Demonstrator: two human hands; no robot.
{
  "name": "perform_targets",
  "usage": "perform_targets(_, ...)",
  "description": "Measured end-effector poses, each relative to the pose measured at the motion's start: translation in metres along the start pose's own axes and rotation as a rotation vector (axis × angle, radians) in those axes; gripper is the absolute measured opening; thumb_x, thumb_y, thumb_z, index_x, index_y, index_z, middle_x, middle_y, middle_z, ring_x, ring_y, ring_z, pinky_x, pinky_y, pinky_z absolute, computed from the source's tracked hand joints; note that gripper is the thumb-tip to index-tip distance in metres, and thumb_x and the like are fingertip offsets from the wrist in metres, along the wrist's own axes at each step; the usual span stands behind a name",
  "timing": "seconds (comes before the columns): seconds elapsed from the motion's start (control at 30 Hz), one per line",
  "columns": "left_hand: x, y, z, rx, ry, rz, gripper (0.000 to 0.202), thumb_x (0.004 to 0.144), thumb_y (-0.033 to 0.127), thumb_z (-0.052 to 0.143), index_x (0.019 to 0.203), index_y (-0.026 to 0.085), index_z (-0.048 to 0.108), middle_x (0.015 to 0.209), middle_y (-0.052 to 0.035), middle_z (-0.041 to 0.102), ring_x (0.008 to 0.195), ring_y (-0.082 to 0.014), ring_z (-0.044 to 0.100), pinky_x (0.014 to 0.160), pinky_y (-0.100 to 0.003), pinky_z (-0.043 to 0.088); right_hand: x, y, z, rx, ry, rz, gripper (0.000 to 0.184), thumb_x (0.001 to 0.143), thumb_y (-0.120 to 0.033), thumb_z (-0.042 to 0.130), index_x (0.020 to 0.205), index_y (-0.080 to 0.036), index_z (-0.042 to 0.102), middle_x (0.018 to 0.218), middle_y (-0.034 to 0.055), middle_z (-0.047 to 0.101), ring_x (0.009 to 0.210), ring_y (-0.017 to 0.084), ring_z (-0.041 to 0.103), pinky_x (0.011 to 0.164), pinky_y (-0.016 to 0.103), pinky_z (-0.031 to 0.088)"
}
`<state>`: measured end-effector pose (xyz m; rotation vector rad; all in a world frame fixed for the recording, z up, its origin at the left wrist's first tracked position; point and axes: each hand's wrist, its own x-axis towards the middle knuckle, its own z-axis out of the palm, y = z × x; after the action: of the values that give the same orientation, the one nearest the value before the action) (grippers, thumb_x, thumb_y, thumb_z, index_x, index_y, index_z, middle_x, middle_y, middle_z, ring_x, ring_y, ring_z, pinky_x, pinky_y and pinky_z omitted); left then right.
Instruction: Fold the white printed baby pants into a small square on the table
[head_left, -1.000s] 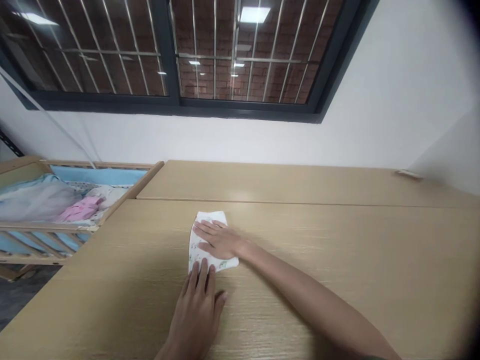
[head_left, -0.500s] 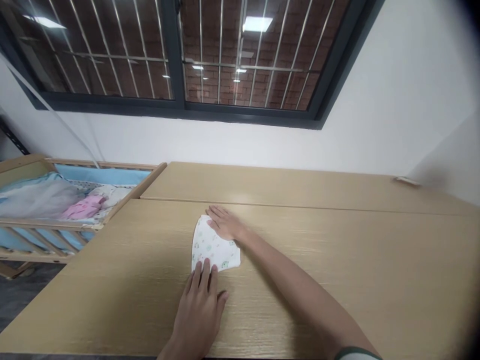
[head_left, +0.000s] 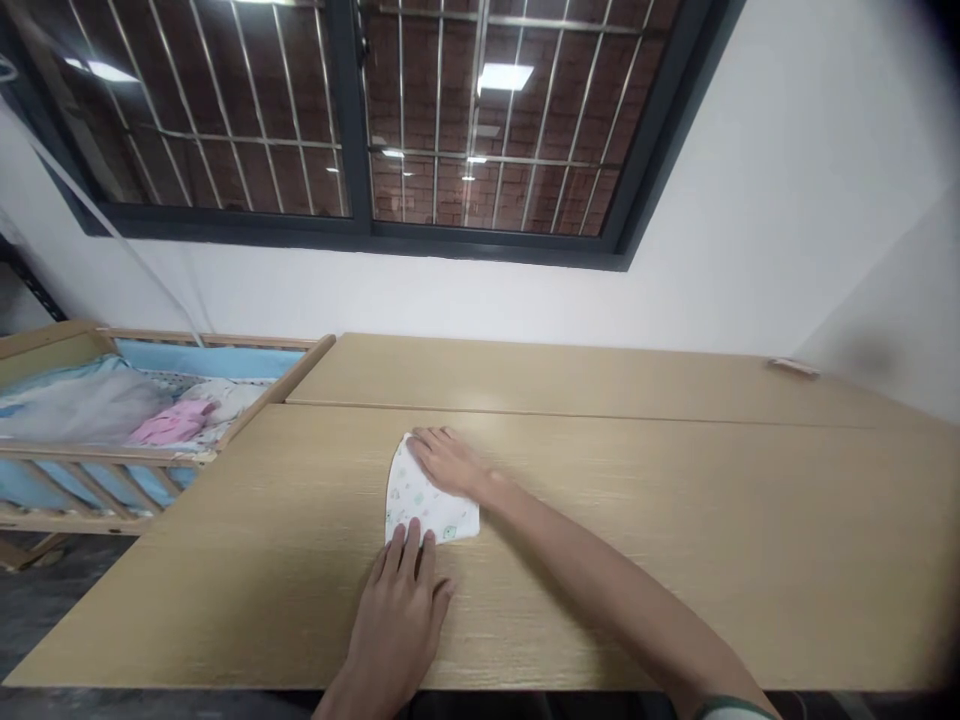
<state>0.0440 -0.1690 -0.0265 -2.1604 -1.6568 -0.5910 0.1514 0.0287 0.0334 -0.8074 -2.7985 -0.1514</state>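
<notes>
A small white cloth (head_left: 420,502) with a pale printed pattern lies flat on the wooden tabletop (head_left: 637,520); one of its edges is curved. My left hand (head_left: 399,610) rests palm down at its near edge, fingertips on the fabric and fingers stretched out. Across its far right part lies my right hand (head_left: 447,460), flat, with fingers extended and covering that corner. Neither hand grips the cloth.
To the left stands a wooden crib (head_left: 112,460) with blue lining, holding white bedding and a pink cloth (head_left: 174,422). Behind the table is a white wall with a barred window (head_left: 360,130). A small flat object (head_left: 793,368) lies at the far right.
My right hand has slid slightly toward me over the cloth's far corner, covering more of it. My left hand stays in place. The view has tilted up a little.
</notes>
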Motion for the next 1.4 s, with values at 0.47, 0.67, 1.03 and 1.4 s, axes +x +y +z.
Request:
perform_targets(0.47, -0.007, -0.030, -0.027, -0.196, -0.047, 0.115, 0.034, 0.102, 0.021, 0.036, 0.123, 0.019, 0.062, 0.129, -0.0082, 0.068, 0.121, -0.0227, 0.063, 0.099, -0.042, 0.056, -0.039, -0.043, -0.026, 0.244, -0.076, 0.090, 0.056, 0.104, -0.046, 0.031, 0.146, -0.010, 0.041, 0.156, 0.0221, 0.036, 0.143, 0.034, 0.032, 0.115, 0.053, 0.029)
perform_targets(0.67, -0.026, -0.037, -0.049, -0.292, -0.008, 0.189, 0.029, 0.098, 0.029, 0.049, 0.125, 0.022, 0.059, 0.126, -0.0059, 0.070, 0.116, -0.0228, 0.066, 0.094, -0.037, 0.059, -0.102, -0.071, -0.061, 0.254, -0.152, -0.002, 0.046, 0.097, -0.055, 0.050, 0.120, -0.016, 0.061, 0.118, 0.0156, 0.064, 0.109, 0.029, 0.062, 0.098, 0.046, 0.050)
perform_targets(1.03, -0.019, -0.057, -0.045, -0.475, -0.028, 0.137, 0.018, 0.102, 0.018, 0.042, 0.105, 0.025, 0.059, 0.098, -0.0014, 0.071, 0.088, -0.0183, 0.066, 0.082, -0.035, 0.052, -0.142, -0.085, -0.052, 0.071, 0.011, -0.158, 0.022, 0.098, -0.009, 0.042, 0.109, -0.011, 0.061, 0.102, 0.0150, 0.071, 0.096, 0.026, 0.068, 0.087, 0.039, 0.054)
perform_targets(1.4, 0.094, -0.084, -0.010, -0.390, -0.135, -0.215, 0.029, 0.105, 0.033, 0.033, 0.104, 0.021, 0.059, 0.105, -0.0059, 0.068, 0.101, -0.0209, 0.063, 0.090, -0.034, 0.048, -0.079, -0.028, -0.056, 0.521, 0.191, 0.382, 0.016, 0.103, -0.025, 0.042, 0.104, -0.019, 0.057, 0.101, 0.0082, 0.065, 0.091, 0.020, 0.062, 0.081, 0.032, 0.048)
